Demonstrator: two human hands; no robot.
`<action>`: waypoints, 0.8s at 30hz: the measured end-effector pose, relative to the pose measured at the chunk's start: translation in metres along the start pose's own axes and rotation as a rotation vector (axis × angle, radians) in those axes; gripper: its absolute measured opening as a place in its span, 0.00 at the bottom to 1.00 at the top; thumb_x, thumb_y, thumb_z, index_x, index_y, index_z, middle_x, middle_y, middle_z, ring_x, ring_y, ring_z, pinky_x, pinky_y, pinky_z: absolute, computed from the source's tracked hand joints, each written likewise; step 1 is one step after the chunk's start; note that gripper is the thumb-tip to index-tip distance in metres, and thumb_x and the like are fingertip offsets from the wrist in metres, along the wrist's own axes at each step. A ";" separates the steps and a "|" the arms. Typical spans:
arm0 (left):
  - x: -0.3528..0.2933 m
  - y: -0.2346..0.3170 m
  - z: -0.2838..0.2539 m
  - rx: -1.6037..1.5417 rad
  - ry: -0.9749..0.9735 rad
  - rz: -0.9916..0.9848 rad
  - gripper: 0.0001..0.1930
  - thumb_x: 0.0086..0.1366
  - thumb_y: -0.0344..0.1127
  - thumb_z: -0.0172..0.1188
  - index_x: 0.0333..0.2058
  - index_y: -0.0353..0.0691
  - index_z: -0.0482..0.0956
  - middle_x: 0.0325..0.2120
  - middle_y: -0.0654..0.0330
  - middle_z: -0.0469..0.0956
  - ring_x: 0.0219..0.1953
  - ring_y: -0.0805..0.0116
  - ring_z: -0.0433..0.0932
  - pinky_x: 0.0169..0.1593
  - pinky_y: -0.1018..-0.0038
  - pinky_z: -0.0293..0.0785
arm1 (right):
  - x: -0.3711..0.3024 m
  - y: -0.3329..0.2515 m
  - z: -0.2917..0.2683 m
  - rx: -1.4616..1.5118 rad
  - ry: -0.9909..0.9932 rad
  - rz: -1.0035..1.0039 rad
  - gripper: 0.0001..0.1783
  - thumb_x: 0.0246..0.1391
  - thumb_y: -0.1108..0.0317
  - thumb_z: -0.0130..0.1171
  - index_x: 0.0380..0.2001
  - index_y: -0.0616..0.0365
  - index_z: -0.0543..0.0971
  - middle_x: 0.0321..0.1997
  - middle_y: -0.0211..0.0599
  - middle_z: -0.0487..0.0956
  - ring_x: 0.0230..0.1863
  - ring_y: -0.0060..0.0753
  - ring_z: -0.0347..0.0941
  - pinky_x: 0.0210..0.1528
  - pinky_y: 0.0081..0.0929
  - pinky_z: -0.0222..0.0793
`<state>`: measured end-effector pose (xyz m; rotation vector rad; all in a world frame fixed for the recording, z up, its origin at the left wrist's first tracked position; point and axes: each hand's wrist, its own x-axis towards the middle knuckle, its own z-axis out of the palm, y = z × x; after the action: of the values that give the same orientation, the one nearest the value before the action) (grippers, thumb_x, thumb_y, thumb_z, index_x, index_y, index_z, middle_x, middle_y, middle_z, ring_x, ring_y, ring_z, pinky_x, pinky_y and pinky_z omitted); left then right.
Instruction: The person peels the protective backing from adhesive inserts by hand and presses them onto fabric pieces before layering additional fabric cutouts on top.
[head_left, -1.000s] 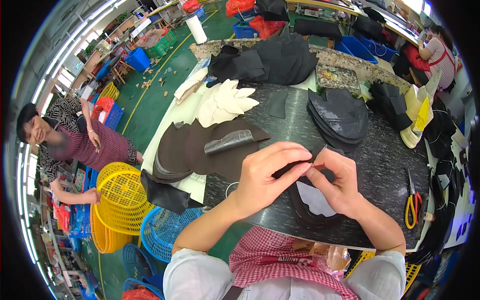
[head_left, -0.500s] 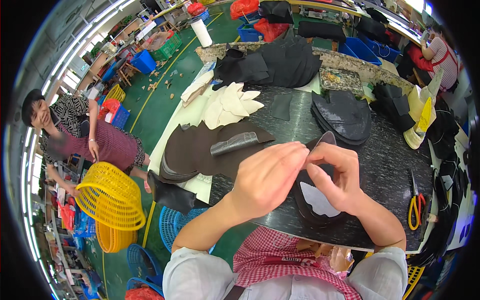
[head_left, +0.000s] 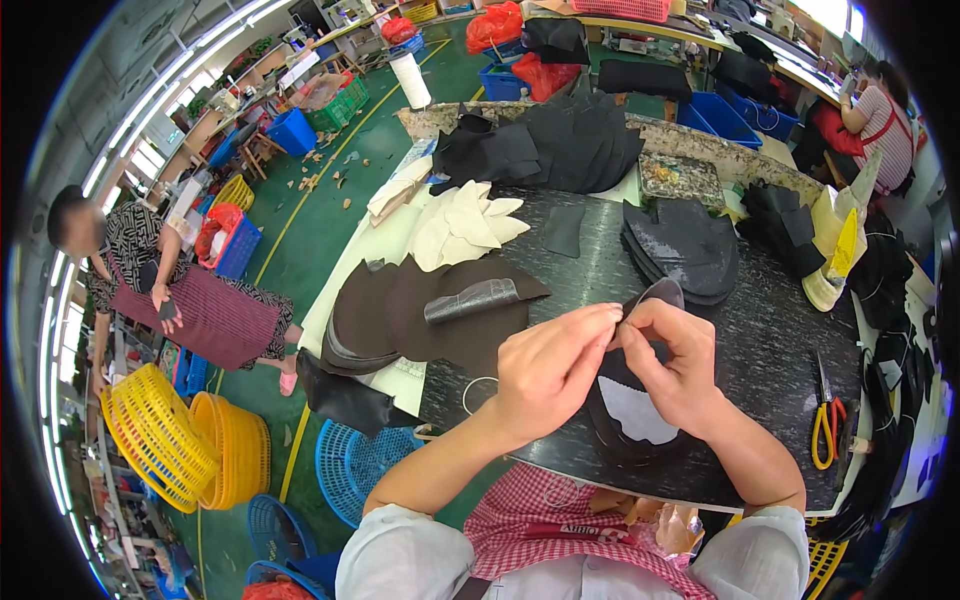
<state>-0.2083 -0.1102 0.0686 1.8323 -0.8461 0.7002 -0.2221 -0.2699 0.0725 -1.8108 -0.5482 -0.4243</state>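
Left hand and right hand both pinch-grip one black leather piece, lifted above the pale-lined stack at the dark table's near edge. Step: likely separating or aligning layers. Next needs a steady fingertip peel.

Bright, even light; strip lamps along upper left, daylight burning out at a window upper right. Soft sheen on the dark table. Shadows faint. Centre sharp; strong fisheye bending at rim, black vignette corners. Far background slightly soft.
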 end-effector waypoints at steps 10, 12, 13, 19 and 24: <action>0.011 -0.003 -0.009 -0.182 -0.166 -0.307 0.08 0.58 0.22 0.61 0.38 0.31 0.79 0.32 0.58 0.81 0.35 0.73 0.80 0.39 0.78 0.76 | 0.001 0.009 -0.005 -0.097 -0.070 -0.081 0.01 0.47 0.80 0.53 0.26 0.64 0.74 0.23 0.38 0.78 0.25 0.26 0.77 0.28 0.22 0.71; 0.007 -0.015 -0.006 -0.726 -0.028 -0.642 0.07 0.62 0.26 0.57 0.37 0.30 0.78 0.33 0.59 0.79 0.34 0.74 0.78 0.42 0.77 0.74 | 0.002 0.007 -0.006 0.053 -0.034 0.018 0.02 0.47 0.81 0.53 0.25 0.65 0.75 0.25 0.38 0.79 0.27 0.25 0.77 0.30 0.21 0.72; 0.003 -0.022 -0.005 -0.820 0.002 -0.680 0.07 0.62 0.26 0.56 0.38 0.31 0.77 0.34 0.59 0.79 0.35 0.75 0.77 0.42 0.77 0.74 | 0.000 0.010 -0.003 0.132 -0.010 0.034 0.03 0.46 0.81 0.53 0.26 0.65 0.75 0.25 0.37 0.79 0.28 0.24 0.78 0.31 0.20 0.72; 0.006 0.009 0.009 -0.747 -0.061 -0.497 0.19 0.65 0.25 0.50 0.55 0.33 0.64 0.47 0.53 0.75 0.50 0.71 0.73 0.53 0.76 0.67 | -0.001 0.004 -0.005 -0.037 -0.035 -0.068 0.05 0.44 0.80 0.56 0.28 0.63 0.76 0.25 0.39 0.77 0.27 0.31 0.77 0.30 0.24 0.71; -0.006 -0.003 0.012 -0.584 -0.155 -0.495 0.25 0.68 0.26 0.43 0.63 0.37 0.54 0.52 0.53 0.73 0.49 0.72 0.74 0.53 0.76 0.67 | -0.010 0.013 0.002 0.153 0.013 0.017 0.04 0.49 0.74 0.61 0.27 0.63 0.76 0.28 0.38 0.80 0.31 0.27 0.79 0.34 0.23 0.74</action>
<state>-0.2088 -0.1187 0.0580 1.4756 -0.5732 -0.0139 -0.2229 -0.2725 0.0568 -1.6634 -0.5417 -0.3726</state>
